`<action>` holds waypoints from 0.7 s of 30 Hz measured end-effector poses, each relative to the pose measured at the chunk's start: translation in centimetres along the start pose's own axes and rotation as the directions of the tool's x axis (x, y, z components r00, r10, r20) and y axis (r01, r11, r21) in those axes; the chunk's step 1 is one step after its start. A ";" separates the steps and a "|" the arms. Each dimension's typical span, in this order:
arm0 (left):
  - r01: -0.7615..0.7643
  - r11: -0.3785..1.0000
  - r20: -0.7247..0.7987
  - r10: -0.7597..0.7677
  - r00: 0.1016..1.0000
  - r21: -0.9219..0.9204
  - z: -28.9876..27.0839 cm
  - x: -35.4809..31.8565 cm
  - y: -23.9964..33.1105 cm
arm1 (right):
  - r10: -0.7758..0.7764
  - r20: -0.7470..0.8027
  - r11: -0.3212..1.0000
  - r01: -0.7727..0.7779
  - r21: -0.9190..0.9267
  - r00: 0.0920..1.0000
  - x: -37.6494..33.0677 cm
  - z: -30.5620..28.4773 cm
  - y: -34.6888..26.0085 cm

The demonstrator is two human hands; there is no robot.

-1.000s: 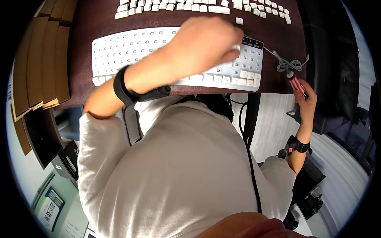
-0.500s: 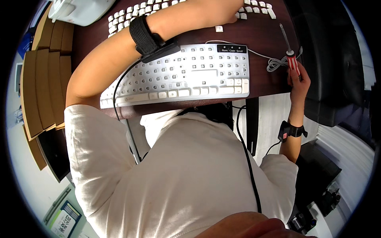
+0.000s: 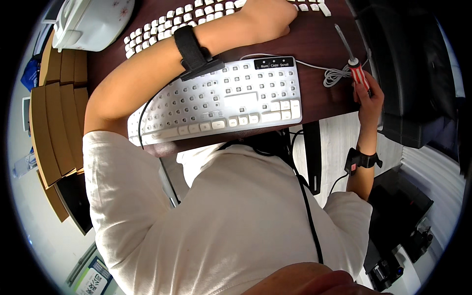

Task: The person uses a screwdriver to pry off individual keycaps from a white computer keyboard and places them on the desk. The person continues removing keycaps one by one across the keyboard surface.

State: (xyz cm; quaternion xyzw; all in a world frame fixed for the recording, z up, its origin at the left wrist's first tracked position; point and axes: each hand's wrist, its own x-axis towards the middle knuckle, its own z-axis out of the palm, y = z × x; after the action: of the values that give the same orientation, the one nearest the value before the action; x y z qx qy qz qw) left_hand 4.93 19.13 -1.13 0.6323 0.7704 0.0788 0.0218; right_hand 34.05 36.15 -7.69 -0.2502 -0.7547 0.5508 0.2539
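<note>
— Where are the hands?

— From my feed, the left hand [image 3: 268, 17] sits at the top centre of the frame, curled over the loose white keycaps [image 3: 162, 24] on the bench [image 3: 314, 44]; whether it grips one I cannot tell; the right hand [image 3: 368, 96], at the right edge, is closed around the red-handled screwdriver [image 3: 355, 66].

— And the keyboard?

— The white keyboard [image 3: 221, 101] lies in the middle of the frame, several keys missing; its coiled cable [image 3: 334, 76] rests just beside the screwdriver.

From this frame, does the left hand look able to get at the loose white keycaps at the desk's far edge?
Probably yes: the left hand already rests among the loose keycaps, its forearm stretched over the white keyboard, with nothing blocking it.
</note>
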 end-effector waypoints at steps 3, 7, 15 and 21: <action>0.032 0.994 0.117 -0.045 0.992 0.108 -0.2 1.3 1.4 | -0.011 0.012 0.999 0.010 0.041 1.000 0.2 0.0 0.3; -0.035 0.996 0.056 0.031 0.998 0.087 0.7 2.2 1.7 | 0.002 0.015 0.999 -0.002 0.048 1.000 0.0 -0.3 0.4; 0.061 0.997 0.074 -0.058 0.996 -0.039 1.0 3.0 2.1 | 0.000 0.029 1.000 -0.001 0.021 1.000 0.0 -0.4 0.3; 0.083 0.984 0.064 -0.074 0.995 -0.157 2.2 3.6 1.4 | 0.009 0.043 1.000 -0.010 0.007 0.999 0.0 -0.4 -0.2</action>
State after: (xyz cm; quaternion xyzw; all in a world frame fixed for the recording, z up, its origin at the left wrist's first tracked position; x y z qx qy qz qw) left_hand 5.85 23.08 -2.82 0.5997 0.7850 0.1210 0.0981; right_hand 34.31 36.31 -7.38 -0.2408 -0.7567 0.5601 0.2359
